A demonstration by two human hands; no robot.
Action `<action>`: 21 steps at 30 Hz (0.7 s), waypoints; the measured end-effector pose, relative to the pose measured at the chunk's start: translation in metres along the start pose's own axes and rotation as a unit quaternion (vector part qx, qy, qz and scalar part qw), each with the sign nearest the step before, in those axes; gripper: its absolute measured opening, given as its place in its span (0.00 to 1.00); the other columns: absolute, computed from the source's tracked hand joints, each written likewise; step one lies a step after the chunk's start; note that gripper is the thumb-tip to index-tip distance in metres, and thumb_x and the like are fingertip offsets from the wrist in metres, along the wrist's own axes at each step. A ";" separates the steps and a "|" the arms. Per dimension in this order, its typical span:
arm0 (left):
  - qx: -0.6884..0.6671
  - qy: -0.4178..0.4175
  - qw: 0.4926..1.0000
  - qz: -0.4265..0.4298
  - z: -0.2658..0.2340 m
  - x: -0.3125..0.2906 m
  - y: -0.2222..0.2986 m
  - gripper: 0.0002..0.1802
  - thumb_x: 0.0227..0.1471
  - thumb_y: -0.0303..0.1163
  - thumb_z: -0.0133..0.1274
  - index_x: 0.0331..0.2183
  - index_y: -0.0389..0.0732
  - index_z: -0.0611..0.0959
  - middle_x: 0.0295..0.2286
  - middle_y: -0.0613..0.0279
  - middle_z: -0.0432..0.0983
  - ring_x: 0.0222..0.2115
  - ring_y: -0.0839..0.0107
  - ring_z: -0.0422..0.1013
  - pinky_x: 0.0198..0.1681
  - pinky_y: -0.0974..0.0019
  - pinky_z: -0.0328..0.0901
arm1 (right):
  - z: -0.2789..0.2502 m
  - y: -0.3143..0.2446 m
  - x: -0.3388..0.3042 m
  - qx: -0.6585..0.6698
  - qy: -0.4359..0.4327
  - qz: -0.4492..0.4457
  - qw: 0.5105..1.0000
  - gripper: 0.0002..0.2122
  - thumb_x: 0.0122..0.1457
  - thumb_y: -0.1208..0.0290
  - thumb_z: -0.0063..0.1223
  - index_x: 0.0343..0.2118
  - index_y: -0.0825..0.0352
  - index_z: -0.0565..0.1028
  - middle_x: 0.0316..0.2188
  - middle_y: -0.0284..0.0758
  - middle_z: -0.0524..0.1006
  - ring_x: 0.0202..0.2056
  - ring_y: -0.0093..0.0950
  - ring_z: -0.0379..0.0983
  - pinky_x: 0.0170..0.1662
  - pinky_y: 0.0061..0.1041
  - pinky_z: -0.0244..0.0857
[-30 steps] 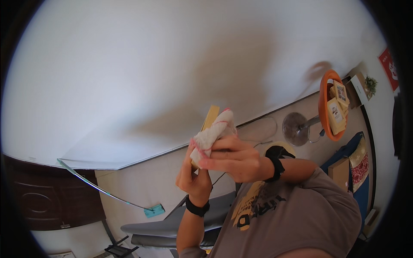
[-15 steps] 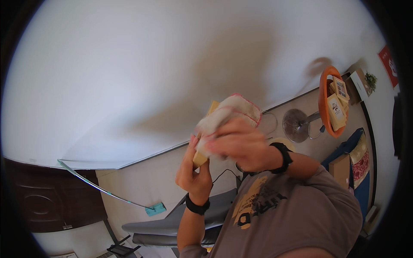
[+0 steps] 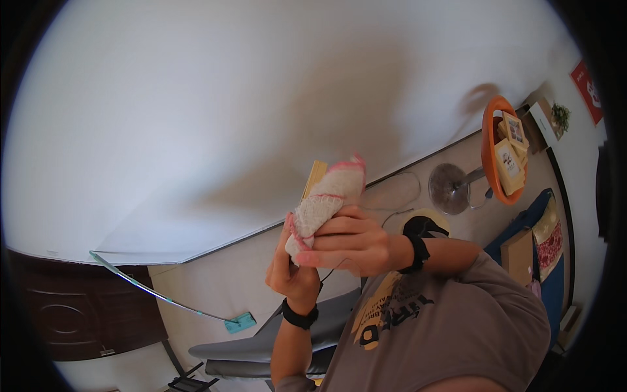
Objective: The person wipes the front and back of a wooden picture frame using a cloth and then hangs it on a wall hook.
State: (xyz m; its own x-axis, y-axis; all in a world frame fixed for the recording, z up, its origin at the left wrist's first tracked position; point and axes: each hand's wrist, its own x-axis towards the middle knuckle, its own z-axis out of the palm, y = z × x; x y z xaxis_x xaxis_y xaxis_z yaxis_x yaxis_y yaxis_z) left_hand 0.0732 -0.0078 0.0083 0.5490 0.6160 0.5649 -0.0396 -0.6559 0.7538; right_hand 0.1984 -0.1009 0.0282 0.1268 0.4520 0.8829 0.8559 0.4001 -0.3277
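White wall (image 3: 196,117) behind, a yellowish piece (image 3: 315,178) juts above the left grip (image 3: 287,276).

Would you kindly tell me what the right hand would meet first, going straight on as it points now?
Beyond the white cloth it holds, the right hand would probably meet the left hand first, though depth is unclear.

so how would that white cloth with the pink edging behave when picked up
The white cloth looks floppy, since it bunches into folds under the right hand. Its textured weave suggests it likely won't be slippery to grip.
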 end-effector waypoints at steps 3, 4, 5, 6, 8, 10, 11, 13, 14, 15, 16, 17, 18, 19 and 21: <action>-0.018 -0.005 0.998 -0.067 -0.006 -0.011 -0.005 0.19 0.39 0.14 0.57 0.38 0.27 0.76 0.37 0.43 0.75 0.40 0.54 0.73 0.41 0.64 0.68 | 0.002 0.000 0.007 -0.031 0.035 0.019 0.999 0.16 0.45 0.76 0.54 0.40 0.66 0.76 0.35 0.33 0.76 0.38 0.28 0.72 0.44 0.29 0.60; -0.017 -0.007 0.998 -0.067 -0.005 -0.010 -0.004 0.19 0.39 0.14 0.57 0.38 0.27 0.76 0.37 0.43 0.75 0.40 0.54 0.73 0.41 0.64 0.68 | 0.000 0.006 0.008 -0.031 0.037 0.021 0.999 0.16 0.45 0.76 0.54 0.40 0.66 0.76 0.35 0.33 0.76 0.38 0.28 0.72 0.44 0.29 0.60; -0.016 0.016 1.000 -0.018 -0.003 -0.006 -0.002 0.18 0.39 0.14 0.57 0.38 0.27 0.76 0.37 0.43 0.75 0.40 0.53 0.73 0.42 0.63 0.68 | 0.000 0.015 0.009 -0.058 0.045 0.040 0.996 0.17 0.44 0.74 0.55 0.40 0.67 0.75 0.35 0.33 0.76 0.38 0.28 0.72 0.44 0.28 0.60; -0.017 0.039 0.999 0.033 -0.001 -0.003 0.001 0.18 0.39 0.14 0.57 0.37 0.27 0.76 0.37 0.42 0.75 0.40 0.51 0.72 0.42 0.62 0.68 | -0.003 0.025 0.010 -0.087 0.054 0.058 0.993 0.18 0.44 0.73 0.55 0.41 0.67 0.75 0.35 0.34 0.76 0.38 0.28 0.72 0.44 0.28 0.60; -0.014 0.034 0.999 0.025 0.001 -0.003 0.003 0.17 0.38 0.13 0.57 0.36 0.27 0.76 0.37 0.42 0.75 0.40 0.50 0.72 0.42 0.62 0.68 | -0.014 0.044 0.009 -0.111 0.045 0.067 0.991 0.18 0.44 0.75 0.55 0.43 0.66 0.74 0.35 0.34 0.76 0.38 0.29 0.72 0.45 0.27 0.60; -0.013 0.027 0.999 0.017 0.002 -0.003 0.005 0.17 0.38 0.13 0.57 0.36 0.27 0.76 0.36 0.41 0.75 0.40 0.50 0.72 0.42 0.62 0.68 | -0.023 0.063 0.005 -0.139 0.017 0.093 0.986 0.16 0.48 0.79 0.52 0.43 0.67 0.74 0.33 0.35 0.75 0.37 0.30 0.72 0.44 0.27 0.61; -0.015 0.015 0.999 0.026 -0.001 -0.003 0.007 0.17 0.38 0.13 0.56 0.36 0.27 0.76 0.37 0.41 0.75 0.40 0.50 0.72 0.43 0.62 0.68 | -0.025 0.068 0.001 -0.140 0.021 0.093 0.985 0.16 0.48 0.79 0.52 0.43 0.67 0.74 0.33 0.35 0.75 0.37 0.30 0.72 0.44 0.27 0.61; -0.016 -0.001 0.999 0.037 -0.002 -0.002 0.006 0.18 0.38 0.12 0.56 0.37 0.27 0.75 0.37 0.41 0.75 0.41 0.50 0.72 0.43 0.62 0.67 | -0.032 0.074 -0.007 -0.041 0.061 0.198 0.977 0.14 0.51 0.83 0.47 0.43 0.68 0.73 0.34 0.35 0.75 0.36 0.31 0.72 0.42 0.26 0.63; -0.020 0.006 0.999 0.024 -0.001 -0.004 0.005 0.18 0.38 0.12 0.56 0.37 0.27 0.75 0.37 0.41 0.75 0.41 0.50 0.72 0.43 0.62 0.67 | -0.037 0.067 -0.007 -0.041 0.061 0.200 0.977 0.14 0.51 0.83 0.47 0.43 0.68 0.73 0.34 0.35 0.75 0.36 0.31 0.72 0.42 0.26 0.63; -0.022 0.015 1.000 0.010 0.000 -0.006 0.004 0.19 0.38 0.12 0.56 0.37 0.27 0.75 0.37 0.41 0.75 0.41 0.51 0.72 0.43 0.63 0.68 | -0.046 0.052 0.000 0.006 0.089 0.243 0.966 0.13 0.52 0.83 0.46 0.42 0.68 0.73 0.33 0.35 0.75 0.35 0.31 0.72 0.40 0.25 0.63; -0.019 0.017 1.000 0.007 -0.001 -0.008 0.002 0.19 0.38 0.12 0.56 0.37 0.27 0.75 0.37 0.41 0.75 0.41 0.51 0.72 0.43 0.63 0.68 | -0.053 0.037 0.006 0.053 0.116 0.285 0.950 0.12 0.53 0.83 0.45 0.42 0.69 0.73 0.33 0.35 0.75 0.34 0.32 0.72 0.39 0.25 0.64; -0.028 0.017 0.999 0.002 -0.001 -0.008 0.000 0.19 0.38 0.13 0.57 0.38 0.27 0.75 0.37 0.41 0.75 0.41 0.52 0.72 0.42 0.64 0.68 | -0.060 0.025 0.010 0.043 0.132 0.265 0.954 0.13 0.52 0.83 0.47 0.41 0.68 0.74 0.33 0.35 0.76 0.34 0.31 0.72 0.40 0.25 0.63; -0.036 0.017 0.999 -0.003 -0.001 -0.007 -0.002 0.19 0.38 0.13 0.57 0.38 0.27 0.75 0.37 0.41 0.75 0.41 0.53 0.72 0.42 0.65 0.68 | -0.064 0.019 0.015 0.014 0.110 0.176 0.978 0.13 0.51 0.82 0.48 0.41 0.68 0.74 0.33 0.35 0.76 0.34 0.30 0.72 0.41 0.26 0.62; -0.036 0.014 0.999 -0.004 -0.001 -0.007 -0.004 0.19 0.38 0.13 0.57 0.38 0.27 0.75 0.37 0.41 0.75 0.41 0.53 0.72 0.42 0.65 0.68 | -0.064 0.015 0.019 -0.014 0.086 0.086 0.993 0.13 0.50 0.81 0.50 0.40 0.67 0.75 0.33 0.35 0.77 0.34 0.28 0.72 0.42 0.26 0.62; -0.015 0.002 0.999 0.030 0.000 -0.005 -0.003 0.19 0.38 0.13 0.57 0.38 0.27 0.76 0.37 0.41 0.74 0.41 0.53 0.72 0.42 0.64 0.68 | -0.049 0.002 0.025 -0.011 0.011 0.017 1.000 0.13 0.48 0.77 0.53 0.39 0.65 0.76 0.34 0.34 0.77 0.36 0.26 0.72 0.43 0.27 0.61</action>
State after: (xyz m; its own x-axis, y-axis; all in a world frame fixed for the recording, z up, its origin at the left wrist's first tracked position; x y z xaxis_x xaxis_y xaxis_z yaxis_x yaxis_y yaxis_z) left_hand 0.0705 -0.0087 0.0038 0.5420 0.5780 0.6101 -0.0979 -0.6776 0.7289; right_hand 0.2284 -0.1276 0.0664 0.1659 0.4477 0.8787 0.8618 0.3674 -0.3499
